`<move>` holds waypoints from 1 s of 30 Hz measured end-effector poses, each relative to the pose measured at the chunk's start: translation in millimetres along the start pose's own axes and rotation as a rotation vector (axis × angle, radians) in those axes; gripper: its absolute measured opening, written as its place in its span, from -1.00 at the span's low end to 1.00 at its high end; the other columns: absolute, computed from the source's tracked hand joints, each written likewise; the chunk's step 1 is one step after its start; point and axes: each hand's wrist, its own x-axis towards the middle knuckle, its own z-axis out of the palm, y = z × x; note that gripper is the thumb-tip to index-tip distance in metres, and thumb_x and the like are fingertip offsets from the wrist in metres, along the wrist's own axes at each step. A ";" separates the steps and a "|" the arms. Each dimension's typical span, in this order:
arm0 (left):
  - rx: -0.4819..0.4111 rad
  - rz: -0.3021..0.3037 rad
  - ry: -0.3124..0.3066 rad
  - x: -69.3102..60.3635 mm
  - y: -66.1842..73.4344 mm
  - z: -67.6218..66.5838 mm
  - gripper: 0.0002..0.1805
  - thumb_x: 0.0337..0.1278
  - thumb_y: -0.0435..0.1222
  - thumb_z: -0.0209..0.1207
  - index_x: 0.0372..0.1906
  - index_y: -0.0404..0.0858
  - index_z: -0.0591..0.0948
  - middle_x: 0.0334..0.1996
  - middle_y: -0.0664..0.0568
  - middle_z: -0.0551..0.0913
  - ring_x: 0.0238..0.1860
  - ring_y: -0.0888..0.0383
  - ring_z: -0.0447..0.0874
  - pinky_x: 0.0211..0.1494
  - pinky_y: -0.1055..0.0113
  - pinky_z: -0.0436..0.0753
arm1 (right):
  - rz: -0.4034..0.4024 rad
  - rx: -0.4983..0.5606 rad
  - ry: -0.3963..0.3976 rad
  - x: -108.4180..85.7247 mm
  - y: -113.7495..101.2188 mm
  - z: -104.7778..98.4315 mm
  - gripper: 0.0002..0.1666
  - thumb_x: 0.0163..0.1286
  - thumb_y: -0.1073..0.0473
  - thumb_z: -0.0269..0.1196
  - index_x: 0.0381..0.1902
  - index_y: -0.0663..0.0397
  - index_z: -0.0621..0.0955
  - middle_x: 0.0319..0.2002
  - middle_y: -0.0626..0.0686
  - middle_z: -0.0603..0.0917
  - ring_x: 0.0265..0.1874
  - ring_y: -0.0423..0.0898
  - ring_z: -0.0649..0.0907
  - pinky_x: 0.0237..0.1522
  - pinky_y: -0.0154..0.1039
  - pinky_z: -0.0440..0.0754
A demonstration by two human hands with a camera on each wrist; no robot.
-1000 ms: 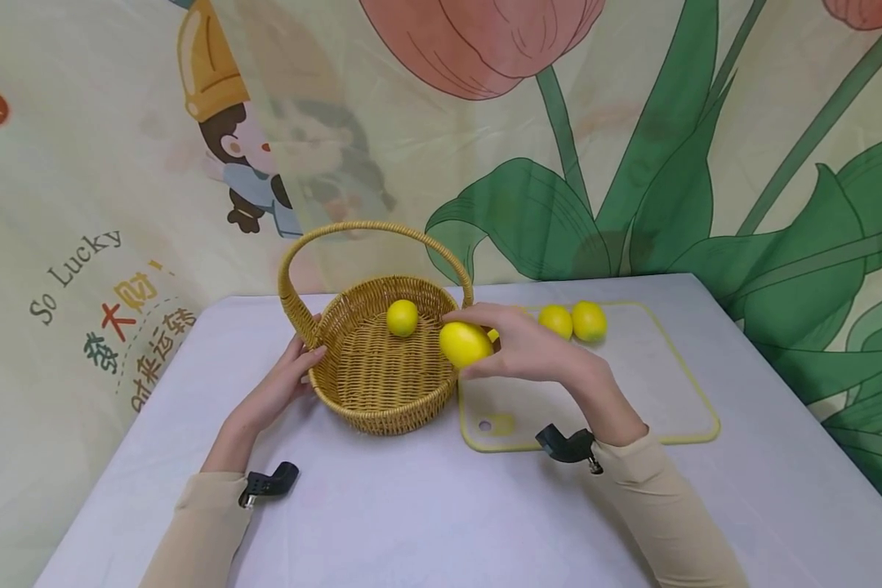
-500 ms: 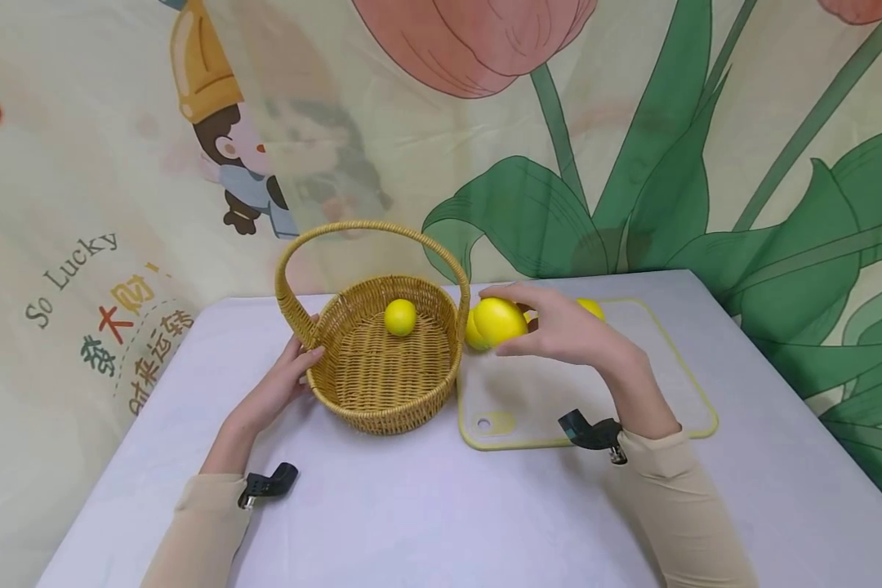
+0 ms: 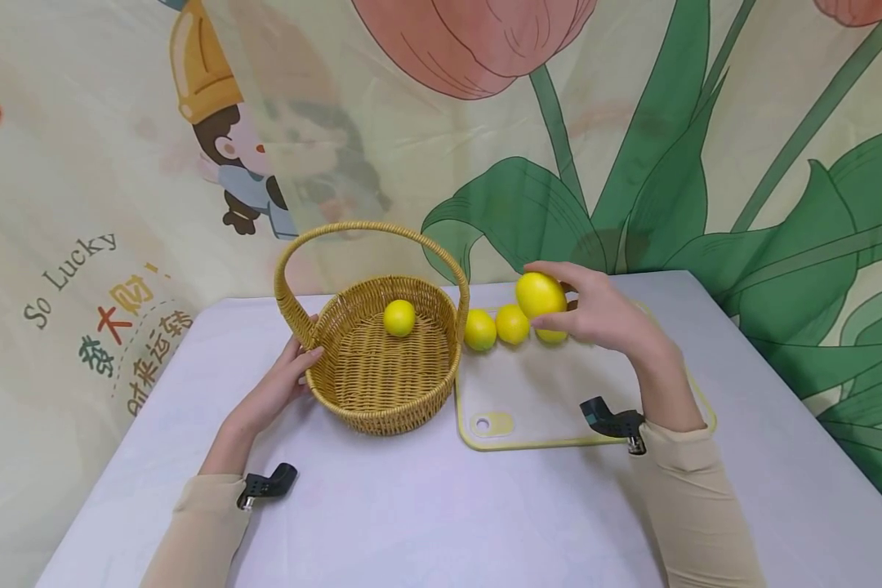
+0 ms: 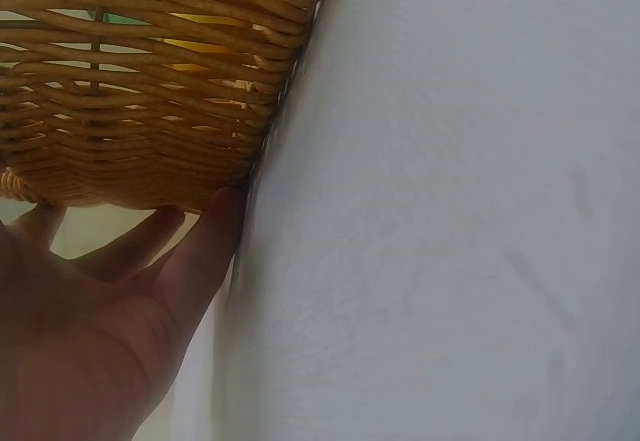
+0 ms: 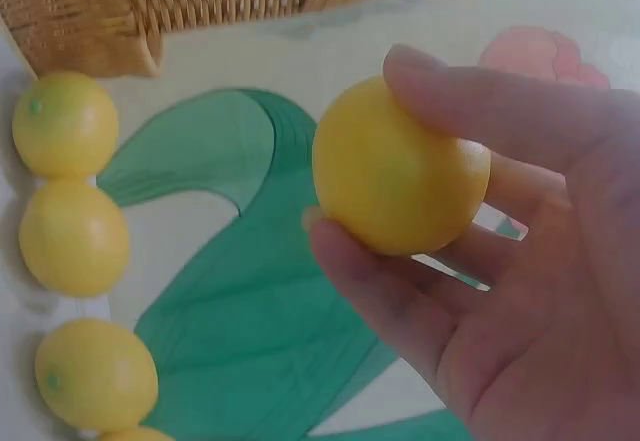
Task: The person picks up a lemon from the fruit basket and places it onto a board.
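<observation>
My right hand (image 3: pixel 601 314) grips a yellow lemon (image 3: pixel 539 295) between thumb and fingers, above the far part of a cutting board (image 3: pixel 536 400). The right wrist view shows the held lemon (image 5: pixel 400 166) raised, with thumb and fingertips on its sides. Several more lemons (image 3: pixel 480 329) stand in a row along the board's far side, partly hidden by my hand. My left hand (image 3: pixel 275 384) rests against the left side of a wicker basket (image 3: pixel 393 420); in the left wrist view its fingers touch the outer wall. One lemon (image 3: pixel 399 318) lies inside the basket.
The basket's tall arched handle (image 3: pixel 371 225) rises over it. A white cloth covers the table (image 3: pixel 412 514), and a printed curtain (image 3: pixel 382 122) hangs right behind the far edge. The board lies directly right of the basket.
My right hand has carried the lemon rightward from the basket's right rim, and slightly up, over the board. The row of lemons is more exposed. The left hand and basket stay still.
</observation>
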 end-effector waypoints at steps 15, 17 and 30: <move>0.004 -0.023 0.002 -0.2 1.2 -0.3 -0.25 0.50 0.15 -0.16 0.56 0.37 -0.30 0.62 -0.08 -0.18 0.53 -0.22 0.11 0.38 -0.04 0.40 | 0.142 -0.058 0.094 -6.7 32.2 -26.2 -0.21 0.30 0.12 0.35 0.46 -0.14 0.36 0.34 0.12 0.46 0.18 0.15 0.44 0.11 0.09 0.50; -0.006 -0.016 0.001 0.0 0.7 -0.1 -0.24 0.51 0.13 -0.16 0.56 0.34 -0.29 0.62 -0.08 -0.17 0.53 -0.21 0.10 0.40 -0.09 0.37 | 0.164 -0.050 0.103 -7.7 36.9 -28.6 -0.20 0.30 0.12 0.34 0.47 -0.12 0.34 0.34 0.15 0.45 0.18 0.16 0.42 0.12 0.09 0.48; -0.017 -0.003 -0.002 0.8 -1.2 -0.2 -0.26 0.52 0.11 -0.15 0.56 0.36 -0.28 0.62 -0.07 -0.20 0.54 -0.23 0.08 0.43 -0.19 0.30 | 0.227 -0.080 0.190 -7.3 71.3 -31.1 -0.18 0.32 0.21 0.26 0.51 0.07 0.26 0.43 0.30 0.31 0.21 0.26 0.38 0.23 0.23 0.41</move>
